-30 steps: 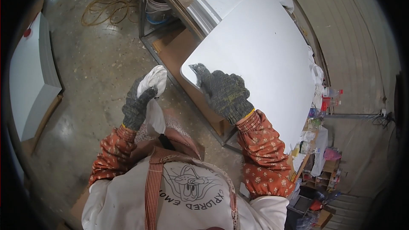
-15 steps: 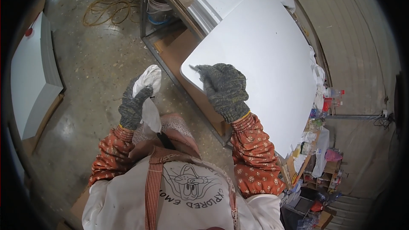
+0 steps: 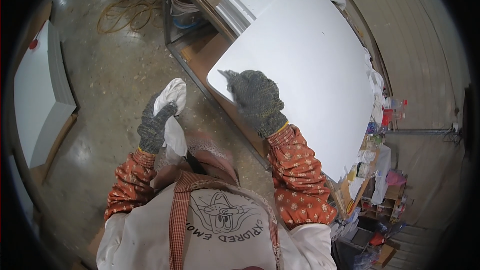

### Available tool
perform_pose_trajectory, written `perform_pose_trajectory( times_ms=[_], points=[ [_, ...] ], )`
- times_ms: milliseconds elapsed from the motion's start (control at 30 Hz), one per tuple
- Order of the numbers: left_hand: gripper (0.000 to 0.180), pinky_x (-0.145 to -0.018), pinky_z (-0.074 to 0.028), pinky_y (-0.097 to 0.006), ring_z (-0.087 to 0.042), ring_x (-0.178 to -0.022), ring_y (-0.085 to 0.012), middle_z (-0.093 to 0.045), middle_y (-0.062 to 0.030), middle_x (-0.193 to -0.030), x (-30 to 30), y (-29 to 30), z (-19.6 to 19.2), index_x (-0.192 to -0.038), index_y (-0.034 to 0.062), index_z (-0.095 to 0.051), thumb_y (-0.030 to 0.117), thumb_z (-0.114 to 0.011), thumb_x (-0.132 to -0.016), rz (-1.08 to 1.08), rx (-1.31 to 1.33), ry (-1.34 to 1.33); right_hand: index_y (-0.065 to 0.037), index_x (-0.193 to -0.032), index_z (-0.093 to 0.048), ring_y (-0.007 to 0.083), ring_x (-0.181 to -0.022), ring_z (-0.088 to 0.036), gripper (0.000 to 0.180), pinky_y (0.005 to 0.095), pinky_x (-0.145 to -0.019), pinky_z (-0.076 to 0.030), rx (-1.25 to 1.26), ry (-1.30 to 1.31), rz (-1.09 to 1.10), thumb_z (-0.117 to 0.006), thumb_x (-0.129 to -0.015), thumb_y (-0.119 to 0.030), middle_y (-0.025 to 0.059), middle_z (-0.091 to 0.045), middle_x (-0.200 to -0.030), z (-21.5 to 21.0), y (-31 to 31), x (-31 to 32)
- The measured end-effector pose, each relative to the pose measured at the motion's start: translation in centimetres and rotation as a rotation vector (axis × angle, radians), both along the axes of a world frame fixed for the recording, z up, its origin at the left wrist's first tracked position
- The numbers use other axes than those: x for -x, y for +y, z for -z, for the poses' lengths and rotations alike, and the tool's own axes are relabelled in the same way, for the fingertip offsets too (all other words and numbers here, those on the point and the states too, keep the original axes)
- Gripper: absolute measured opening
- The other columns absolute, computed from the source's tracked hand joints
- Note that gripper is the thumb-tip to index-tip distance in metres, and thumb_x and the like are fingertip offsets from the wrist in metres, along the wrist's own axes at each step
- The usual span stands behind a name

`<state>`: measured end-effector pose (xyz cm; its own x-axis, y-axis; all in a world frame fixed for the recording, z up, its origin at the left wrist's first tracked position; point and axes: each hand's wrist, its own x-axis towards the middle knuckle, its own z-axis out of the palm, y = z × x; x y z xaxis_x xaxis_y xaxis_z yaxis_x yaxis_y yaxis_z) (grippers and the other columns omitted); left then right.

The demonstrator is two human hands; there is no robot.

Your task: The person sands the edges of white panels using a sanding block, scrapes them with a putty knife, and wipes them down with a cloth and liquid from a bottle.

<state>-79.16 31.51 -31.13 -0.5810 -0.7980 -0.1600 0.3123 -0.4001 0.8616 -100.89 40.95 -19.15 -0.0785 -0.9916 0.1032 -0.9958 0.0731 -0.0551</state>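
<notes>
A worker in grey knitted gloves and orange floral sleeves stands at a wooden workbench (image 3: pixel 210 50). The right hand (image 3: pixel 257 101) lies flat, fingers spread, on the near rounded corner of a large white rectangular panel (image 3: pixel 310 70), which rests on the bench top and overhangs its front edge. The left hand (image 3: pixel 154 125) is closed around a crumpled white cloth (image 3: pixel 172 95), held over the concrete floor (image 3: pixel 115 70) just left of the panel and not touching it. A stack of similar white boards (image 3: pixel 245 2) lies on the bench beyond the panel. Another stack of white boards (image 3: pixel 37 90) sits on the floor well to the left, and a coiled yellow cable (image 3: pixel 125 12) lies near the bench frame.
</notes>
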Motion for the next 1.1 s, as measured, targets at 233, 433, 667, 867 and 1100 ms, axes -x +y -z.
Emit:
perform_pose_trajectory(
  times_ms=[233,433,667,867,1100],
  points=[
    [0.054,-0.091,-0.046,-0.032,-0.055,-0.111,-0.0215,-0.052,-0.0131,-0.128,-0.2,0.0,0.0,-0.132,-0.0026,-0.040,0.011,-0.057,-0.082,0.004,0.028,-0.044,-0.010,-0.120,-0.054,0.0282,-0.070,-0.055,0.033,0.0415,-0.060,-0.047,0.073,-0.028,0.002,-0.051,-0.087,-0.013,0.0124,-0.056,-0.076,0.4,0.3,1.0],
    [0.053,-0.096,-0.043,-0.034,-0.052,-0.116,-0.0237,-0.050,-0.0146,-0.130,-0.7,-0.2,0.3,-0.132,-0.0033,-0.039,0.008,-0.055,-0.083,0.005,0.029,-0.045,-0.008,-0.124,-0.051,0.0284,-0.075,-0.055,0.043,0.0410,-0.062,-0.047,-0.122,0.018,-0.009,-0.053,-0.080,-0.007,0.0121,-0.055,-0.081,-0.2,0.3,0.3],
    [0.053,-0.098,-0.042,-0.034,-0.051,-0.117,-0.0247,-0.050,-0.0155,-0.130,-0.8,0.0,0.0,-0.132,-0.0040,-0.040,0.005,-0.055,-0.082,-0.032,0.002,-0.032,-0.008,-0.122,-0.052,0.0289,-0.075,-0.057,0.036,0.0431,-0.060,-0.047,0.073,0.089,-0.026,-0.049,-0.086,-0.012,0.0139,-0.058,-0.086,0.0,0.7,0.9],
    [0.051,-0.096,-0.043,-0.034,-0.053,-0.114,-0.0232,-0.052,-0.0144,-0.127,-0.8,0.0,-0.2,-0.130,-0.0038,-0.042,0.005,-0.057,-0.082,-0.065,0.007,-0.027,-0.009,-0.123,-0.052,0.0284,-0.076,-0.056,0.042,0.0417,-0.063,-0.047,-0.029,-0.019,-0.049,-0.053,-0.081,-0.008,0.0121,-0.057,-0.084,-0.6,1.3,0.8],
    [0.052,-0.095,-0.044,-0.033,-0.054,-0.112,-0.0221,-0.053,-0.0139,-0.126,-1.3,-0.1,0.5,-0.129,-0.0033,-0.043,0.007,-0.058,-0.081,-0.090,0.038,-0.108,-0.013,-0.127,-0.048,0.0284,-0.079,-0.055,0.051,0.0406,-0.065,-0.047,-0.015,-0.067,-0.097,-0.054,-0.077,-0.006,0.0108,-0.056,-0.085,-0.3,1.3,1.5]
  ],
)
